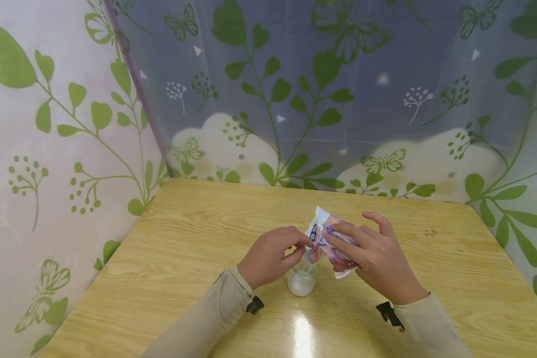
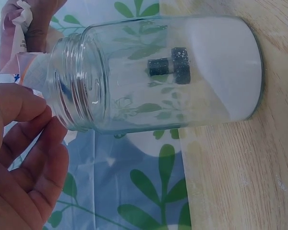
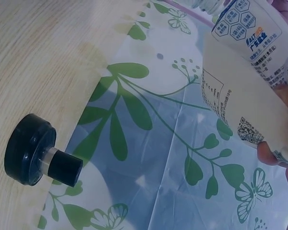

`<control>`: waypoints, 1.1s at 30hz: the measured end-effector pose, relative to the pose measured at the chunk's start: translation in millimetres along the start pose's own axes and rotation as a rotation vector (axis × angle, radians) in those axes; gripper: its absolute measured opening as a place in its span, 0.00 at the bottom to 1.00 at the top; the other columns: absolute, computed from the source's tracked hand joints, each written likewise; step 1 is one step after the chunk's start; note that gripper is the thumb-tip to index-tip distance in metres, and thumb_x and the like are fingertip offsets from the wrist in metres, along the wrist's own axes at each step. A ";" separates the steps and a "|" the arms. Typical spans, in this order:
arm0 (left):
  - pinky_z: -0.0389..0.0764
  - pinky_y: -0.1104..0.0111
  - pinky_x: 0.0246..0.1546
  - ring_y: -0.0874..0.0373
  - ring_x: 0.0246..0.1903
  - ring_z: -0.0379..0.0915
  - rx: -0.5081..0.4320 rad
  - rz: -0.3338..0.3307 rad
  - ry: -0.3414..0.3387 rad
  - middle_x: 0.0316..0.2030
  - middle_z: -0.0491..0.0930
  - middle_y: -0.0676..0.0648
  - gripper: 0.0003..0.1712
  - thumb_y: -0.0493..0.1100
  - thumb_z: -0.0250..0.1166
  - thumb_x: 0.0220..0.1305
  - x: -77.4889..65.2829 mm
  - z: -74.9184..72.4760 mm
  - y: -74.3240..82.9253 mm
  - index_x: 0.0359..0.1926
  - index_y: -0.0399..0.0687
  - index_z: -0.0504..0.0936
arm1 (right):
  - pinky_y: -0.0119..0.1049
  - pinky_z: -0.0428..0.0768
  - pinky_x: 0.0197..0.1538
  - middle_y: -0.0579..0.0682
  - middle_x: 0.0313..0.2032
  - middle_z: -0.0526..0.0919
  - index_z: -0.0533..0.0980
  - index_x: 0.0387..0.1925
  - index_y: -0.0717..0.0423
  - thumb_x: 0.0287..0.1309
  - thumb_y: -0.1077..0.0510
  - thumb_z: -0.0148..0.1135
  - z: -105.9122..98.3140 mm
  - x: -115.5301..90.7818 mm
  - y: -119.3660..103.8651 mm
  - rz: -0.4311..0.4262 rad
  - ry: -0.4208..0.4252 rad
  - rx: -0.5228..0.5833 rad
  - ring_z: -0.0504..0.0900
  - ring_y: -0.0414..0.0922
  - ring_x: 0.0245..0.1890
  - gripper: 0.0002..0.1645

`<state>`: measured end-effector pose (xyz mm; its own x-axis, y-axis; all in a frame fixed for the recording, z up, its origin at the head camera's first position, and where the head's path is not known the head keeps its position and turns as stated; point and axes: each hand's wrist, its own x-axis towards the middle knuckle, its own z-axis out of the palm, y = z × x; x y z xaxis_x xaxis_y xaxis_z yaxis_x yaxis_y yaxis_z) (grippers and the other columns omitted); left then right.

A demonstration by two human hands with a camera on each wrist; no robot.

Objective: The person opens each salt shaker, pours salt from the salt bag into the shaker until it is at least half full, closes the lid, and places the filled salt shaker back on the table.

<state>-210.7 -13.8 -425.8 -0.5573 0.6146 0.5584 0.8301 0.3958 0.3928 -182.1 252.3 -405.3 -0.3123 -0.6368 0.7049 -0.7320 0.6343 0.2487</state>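
A glass jar [image 1: 301, 284] stands upright on the table, partly filled with white salt [image 2: 228, 62] that slopes to one side. Over its mouth is a pink-and-white plastic bag of salt [image 1: 337, 258], tilted so that its torn corner points into the jar. My right hand [image 1: 380, 256] holds the bag's body, thumb on one face and fingers on the other. My left hand [image 1: 273, 256] pinches the bag's corner between thumb and index finger, beside the jar's threaded rim [image 2: 79, 81]. A black lid-like piece with a narrower stem [image 3: 31, 149] rests on the table beyond.
The wooden table [image 1: 170, 278] runs back to a blue patterned curtain [image 1: 291, 99], with a pale patterned curtain [image 1: 62, 149] along the left. Some white grains [image 2: 282, 184] lie scattered on the tabletop near the jar.
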 end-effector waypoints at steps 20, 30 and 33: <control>0.77 0.77 0.36 0.67 0.33 0.74 -0.029 0.015 0.048 0.38 0.84 0.55 0.11 0.34 0.63 0.71 -1.5 2.7 -1.8 0.46 0.51 0.89 | 0.63 0.70 0.63 0.52 0.55 0.86 0.85 0.56 0.49 0.38 0.53 0.80 4.7 0.9 0.7 -0.012 0.057 0.013 0.86 0.51 0.29 0.36; 0.78 0.77 0.37 0.68 0.34 0.75 -0.052 0.005 0.044 0.38 0.84 0.55 0.11 0.33 0.64 0.70 -1.3 1.7 -1.8 0.45 0.50 0.90 | 0.63 0.70 0.63 0.51 0.56 0.86 0.85 0.56 0.49 0.30 0.57 0.86 5.0 -0.4 -0.2 -0.009 0.049 0.003 0.85 0.51 0.29 0.42; 0.78 0.76 0.38 0.68 0.34 0.75 -0.044 0.004 0.036 0.38 0.84 0.55 0.11 0.34 0.64 0.70 -0.8 1.4 -1.5 0.45 0.51 0.90 | 0.63 0.70 0.62 0.51 0.55 0.86 0.86 0.55 0.49 0.25 0.62 0.88 6.0 -0.2 -0.1 -0.011 0.062 0.016 0.85 0.51 0.28 0.44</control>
<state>-211.5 -14.0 -427.9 -0.5553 0.5905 0.5856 0.8309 0.3629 0.4219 -185.6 249.7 -409.4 -0.2661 -0.6149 0.7423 -0.7447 0.6201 0.2467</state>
